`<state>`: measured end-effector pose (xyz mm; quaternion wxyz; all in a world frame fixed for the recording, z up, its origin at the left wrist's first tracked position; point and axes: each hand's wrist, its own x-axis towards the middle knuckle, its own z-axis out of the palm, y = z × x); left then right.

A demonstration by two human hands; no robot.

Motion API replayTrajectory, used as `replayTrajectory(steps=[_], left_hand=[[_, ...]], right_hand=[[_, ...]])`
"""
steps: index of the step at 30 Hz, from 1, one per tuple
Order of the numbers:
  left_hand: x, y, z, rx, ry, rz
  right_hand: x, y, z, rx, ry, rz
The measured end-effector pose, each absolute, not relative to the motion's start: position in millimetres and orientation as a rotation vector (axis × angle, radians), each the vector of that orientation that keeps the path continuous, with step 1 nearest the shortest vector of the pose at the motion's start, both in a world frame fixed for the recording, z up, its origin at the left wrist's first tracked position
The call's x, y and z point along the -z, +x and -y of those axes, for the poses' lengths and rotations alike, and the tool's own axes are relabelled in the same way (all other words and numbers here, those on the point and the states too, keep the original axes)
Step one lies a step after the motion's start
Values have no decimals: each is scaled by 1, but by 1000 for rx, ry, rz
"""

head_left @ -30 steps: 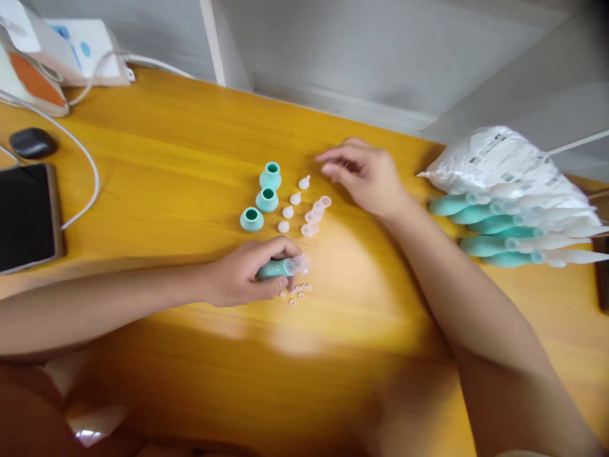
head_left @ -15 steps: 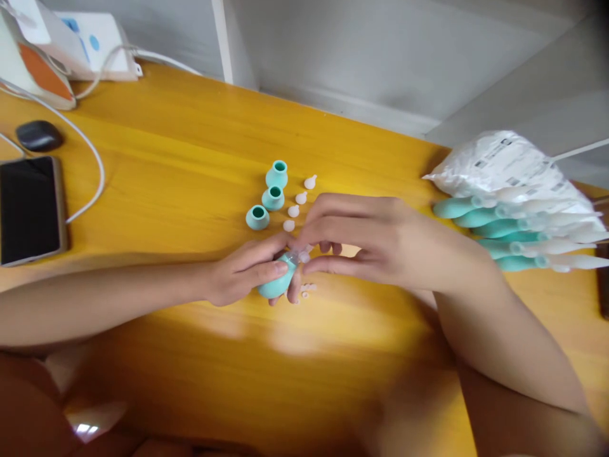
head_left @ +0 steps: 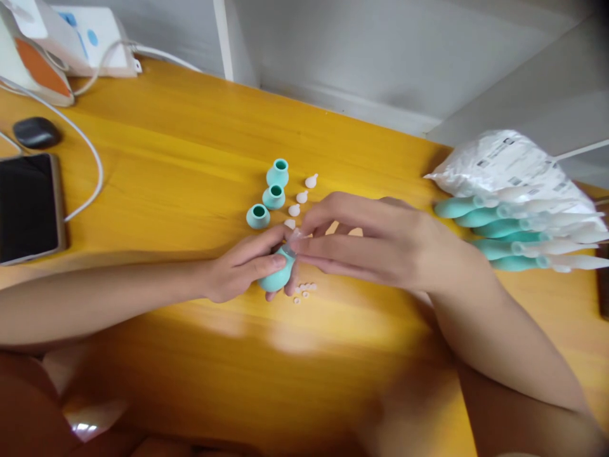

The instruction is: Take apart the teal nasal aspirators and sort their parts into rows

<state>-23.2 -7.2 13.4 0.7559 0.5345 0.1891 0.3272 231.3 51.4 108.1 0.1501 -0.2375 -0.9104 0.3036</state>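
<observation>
Right hand (head_left: 380, 244) — now at teal bulb (head_left: 278, 274)

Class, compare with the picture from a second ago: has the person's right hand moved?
Yes. The right hand has come toward the person, from beyond the row of teal bulbs to the teal bulb in the left hand.

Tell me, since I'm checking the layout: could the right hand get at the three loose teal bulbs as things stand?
Probably yes. The three teal bulbs stand uncovered on the table just beyond the right hand, with only small white tips between. That hand now pinches at the bulb held by the left hand.
</observation>
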Motion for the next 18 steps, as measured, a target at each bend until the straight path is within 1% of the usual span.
replayTrajectory(steps=[2, 7, 9, 12, 16, 18], left_hand=[[-14, -24, 7, -712, 1170, -415], [-14, -24, 6, -685, 1130, -409], [-15, -24, 5, -660, 1105, -425], [-16, -23, 5, -614, 1061, -472], [-18, -23, 5, -628, 1009, -487], [-19, -23, 5, -622, 1002, -479]], right_hand=[[-109, 229, -47, -899, -795, 2551], [-108, 225, -45, -810, -652, 2547], [-108, 225, -47, -874, -650, 2566], [-112, 227, -47, -944, -593, 2638], [-120, 233, -35, -885, -492, 2825], [-118, 233, -24, -856, -547, 2930]])
